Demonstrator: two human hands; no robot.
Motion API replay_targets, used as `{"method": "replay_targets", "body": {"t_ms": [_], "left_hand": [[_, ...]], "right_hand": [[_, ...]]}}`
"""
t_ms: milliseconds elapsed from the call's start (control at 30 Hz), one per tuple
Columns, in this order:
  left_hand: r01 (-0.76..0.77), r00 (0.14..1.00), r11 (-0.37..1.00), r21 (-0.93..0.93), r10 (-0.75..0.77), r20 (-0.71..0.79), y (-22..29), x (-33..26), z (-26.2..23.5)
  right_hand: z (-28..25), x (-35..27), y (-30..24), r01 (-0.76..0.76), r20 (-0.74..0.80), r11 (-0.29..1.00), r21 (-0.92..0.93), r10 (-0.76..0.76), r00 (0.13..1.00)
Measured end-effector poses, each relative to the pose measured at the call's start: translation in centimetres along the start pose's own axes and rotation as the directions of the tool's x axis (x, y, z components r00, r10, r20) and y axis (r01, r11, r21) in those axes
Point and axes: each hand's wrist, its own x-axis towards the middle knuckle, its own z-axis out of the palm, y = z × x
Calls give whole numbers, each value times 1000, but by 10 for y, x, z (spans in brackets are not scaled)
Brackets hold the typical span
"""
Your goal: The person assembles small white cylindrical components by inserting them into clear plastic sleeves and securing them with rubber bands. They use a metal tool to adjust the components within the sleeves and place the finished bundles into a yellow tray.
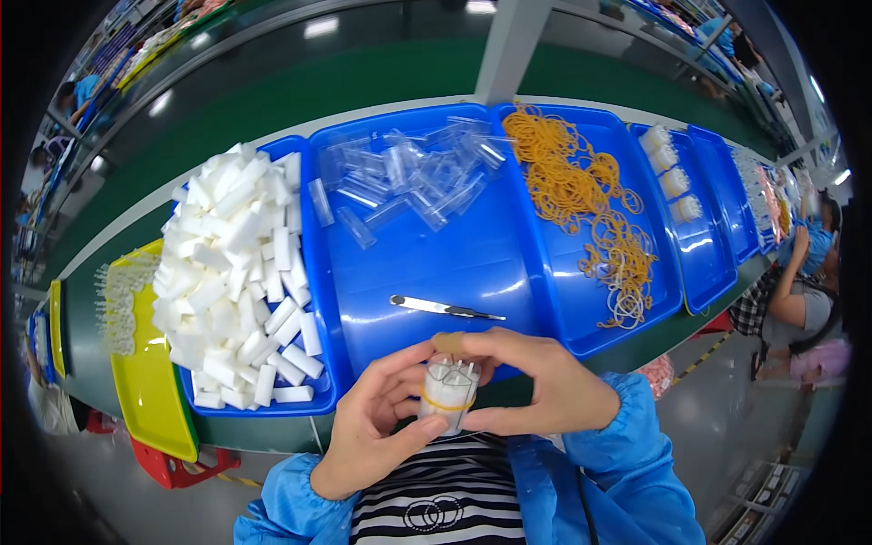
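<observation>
Gripping banded bundle (448,391) (both hands (381,427) (536,386)) near tweezers (445,309)

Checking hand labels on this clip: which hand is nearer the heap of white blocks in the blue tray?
Left. The left hand sits just right of and below the white blocks; the right hand is farther right, beyond the banded bundle.

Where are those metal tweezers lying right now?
The metal tweezers lie in the middle blue tray, just beyond both hands, between the white blocks and rubber bands.
</observation>
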Motion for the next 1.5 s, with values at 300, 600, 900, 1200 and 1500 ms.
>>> {"method": "replay_targets", "body": {"t_ms": [300, 600, 900, 1200, 1500], "left_hand": [[-13, 968, 997, 73, 31, -247, 15, -4, -12], [67, 991, 975, 214, -39, -132, 13, -10, -16], [77, 993, 933, 352, -41, -109, 17, -8, -15], [145, 988, 940, 309, -121, -94, 20, -9, -15], [108, 994, 928, 356, -88, -71, 15, -7, -15]], "right_hand": [[1, 36, 16, 22, -67, 356, -934, -235, 970], [-5, 52, -2, -67, -315, 976, 207, 131, 940], [15, 45, -13, -27, -179, 931, 364, 99, 979], [14, 50, -10, -134, -126, 937, 321, 183, 975], [12, 46, -9, -112, 0, 984, 135, 113, 994]]}}
